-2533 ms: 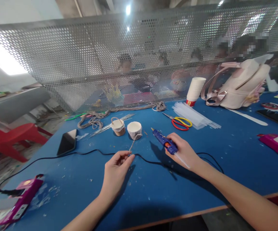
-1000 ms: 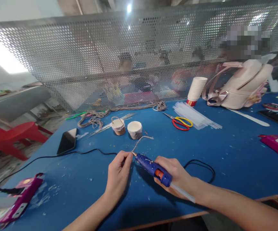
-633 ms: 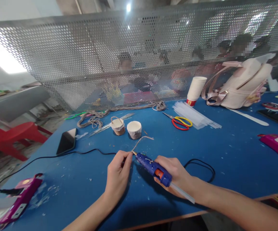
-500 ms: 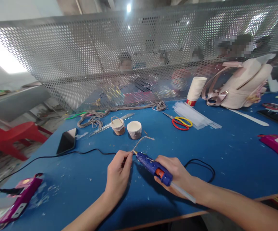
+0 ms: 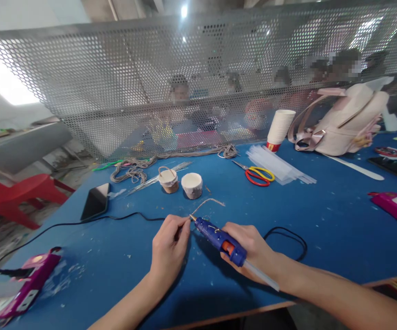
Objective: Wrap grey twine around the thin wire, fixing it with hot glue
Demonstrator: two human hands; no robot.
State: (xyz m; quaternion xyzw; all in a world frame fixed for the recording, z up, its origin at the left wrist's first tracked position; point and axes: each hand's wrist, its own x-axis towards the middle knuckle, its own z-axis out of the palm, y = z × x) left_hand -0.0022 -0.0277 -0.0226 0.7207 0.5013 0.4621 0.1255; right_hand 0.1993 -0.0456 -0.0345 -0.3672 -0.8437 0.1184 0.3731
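My right hand (image 5: 244,243) is wrapped round a blue hot glue gun (image 5: 215,236), with a clear glue stick (image 5: 262,276) sticking out of its back end. The metal nozzle points up and left, right at the fingertips of my left hand (image 5: 172,243). Thumb and forefinger of that hand pinch one end of a thin beige cord (image 5: 208,200), whose free end bends away to the right over the table. Beyond the hands stand two small cups: a white-rimmed cup (image 5: 192,185) and a brown and white cup with a loop handle (image 5: 168,180).
Scissors (image 5: 258,175), white glue sticks or strips (image 5: 277,165), stacked paper cups (image 5: 280,130) and a pale backpack (image 5: 349,119) lie at the back right. A phone (image 5: 95,201), power strip (image 5: 23,286) and black cable (image 5: 116,217) are left. A perforated metal screen (image 5: 122,91) closes the back.
The cord's free end has shifted slightly right and down. The glue gun and both hands have stayed almost where they were.
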